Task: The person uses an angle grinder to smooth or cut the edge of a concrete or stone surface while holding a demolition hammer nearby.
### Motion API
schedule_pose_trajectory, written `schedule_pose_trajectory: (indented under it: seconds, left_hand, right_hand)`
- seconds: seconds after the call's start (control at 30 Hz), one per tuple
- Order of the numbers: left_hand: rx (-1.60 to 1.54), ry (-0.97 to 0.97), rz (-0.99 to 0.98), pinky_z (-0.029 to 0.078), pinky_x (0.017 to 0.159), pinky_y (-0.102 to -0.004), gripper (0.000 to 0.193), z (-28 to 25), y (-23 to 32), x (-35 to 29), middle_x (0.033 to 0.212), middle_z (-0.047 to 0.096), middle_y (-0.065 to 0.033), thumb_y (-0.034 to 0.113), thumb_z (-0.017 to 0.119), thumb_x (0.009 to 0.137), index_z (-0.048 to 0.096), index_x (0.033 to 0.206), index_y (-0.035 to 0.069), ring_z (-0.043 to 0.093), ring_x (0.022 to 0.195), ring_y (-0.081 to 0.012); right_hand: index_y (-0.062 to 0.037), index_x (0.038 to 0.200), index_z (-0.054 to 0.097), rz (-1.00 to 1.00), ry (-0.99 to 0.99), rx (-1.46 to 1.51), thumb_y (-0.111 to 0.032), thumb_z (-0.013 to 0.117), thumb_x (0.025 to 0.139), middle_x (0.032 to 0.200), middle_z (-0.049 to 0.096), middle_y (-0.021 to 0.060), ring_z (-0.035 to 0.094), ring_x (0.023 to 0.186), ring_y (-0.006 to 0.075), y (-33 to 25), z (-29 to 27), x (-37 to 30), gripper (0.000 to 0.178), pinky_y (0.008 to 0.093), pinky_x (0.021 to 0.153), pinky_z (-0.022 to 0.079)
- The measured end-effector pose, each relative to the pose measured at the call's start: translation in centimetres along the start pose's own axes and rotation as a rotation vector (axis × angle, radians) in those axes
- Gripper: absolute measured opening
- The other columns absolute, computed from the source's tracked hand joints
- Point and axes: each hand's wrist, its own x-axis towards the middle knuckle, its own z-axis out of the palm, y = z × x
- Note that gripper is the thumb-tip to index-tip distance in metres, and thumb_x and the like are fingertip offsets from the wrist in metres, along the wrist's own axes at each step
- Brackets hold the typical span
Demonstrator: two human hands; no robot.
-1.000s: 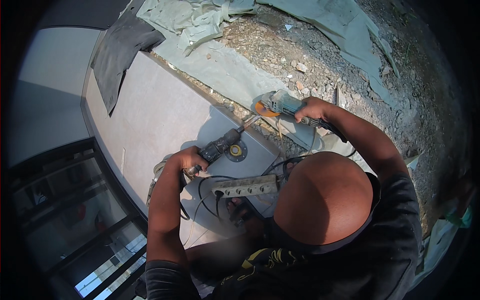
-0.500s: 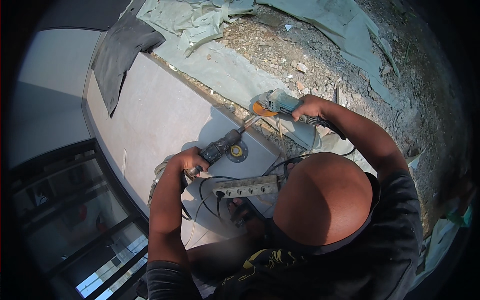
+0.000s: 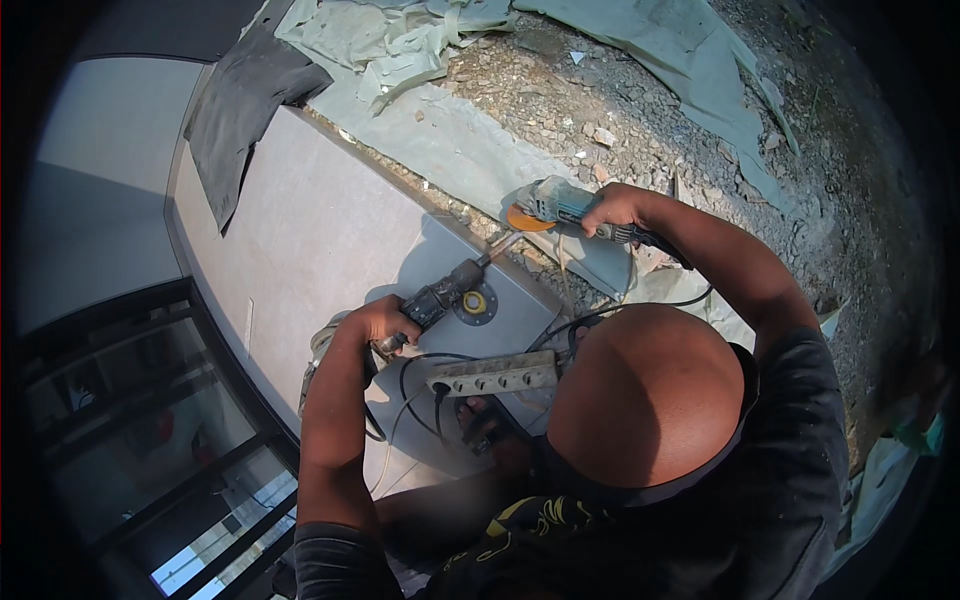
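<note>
My left hand [image 3: 380, 322] is wrapped round a dark, dusty power drill [image 3: 440, 296] lying over the tiled step. Its metal bit [image 3: 503, 244] points up and right past the step's edge. In my right hand [image 3: 615, 208] is a blue-green angle grinder [image 3: 570, 203], gripped by its body. The grinder's orange disc [image 3: 530, 219] is right at the bit's tip; whether they touch, I cannot tell. Beside the drill, a dark round disc with a yellow centre [image 3: 474, 302] rests on the tile.
A dusty power strip [image 3: 500, 376] with a black plug and looping cables sits near my sandalled foot [image 3: 482, 424]. My bent knee [image 3: 645, 400] is close in front. Beyond the tiled step [image 3: 300, 200] lie rubble [image 3: 600, 135] and pale sheeting [image 3: 440, 130]. A dark-framed glass door [image 3: 150, 420] stands left.
My right hand and the grinder have shifted very slightly up and left. The grinder's cable hangs differently. The drill stays almost in place.
</note>
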Motion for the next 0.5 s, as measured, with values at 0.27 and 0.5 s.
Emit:
schedule_pose_trajectory:
  seconds: [0.27, 0.5]
  left_hand:
    - [0.013, 0.010, -0.003, 0.056, 0.053, -0.0344, 0.027, 0.3, 0.8, -0.3, 0.074, 0.071, -0.0122, 0.008, 0.081, 0.065, 0.071, 0.086, -0.005, 0.069, 0.059, -0.0196]
    - [0.034, 0.012, 0.006, 0.056, 0.054, -0.0342, 0.028, 0.1, 0.3, -0.2, 0.075, 0.071, -0.0122, 0.008, 0.081, 0.065, 0.071, 0.088, -0.005, 0.070, 0.060, -0.0201]
  right_hand:
    - [0.0038, 0.091, 0.079, -0.045, 0.035, -0.063, -0.029, 0.085, 0.061, 0.086, 0.073, 0.0167, 0.067, 0.067, 0.0259, 0.6, -0.4, 1.3, 0.045, 0.0408, 0.060, 0.055]
    - [0.0036, 0.091, 0.078, 0.007, -0.002, -0.045, -0.029, 0.085, 0.061, 0.084, 0.073, 0.0160, 0.066, 0.064, 0.0252, -0.4, -0.4, 0.9, 0.045, 0.0408, 0.058, 0.054]
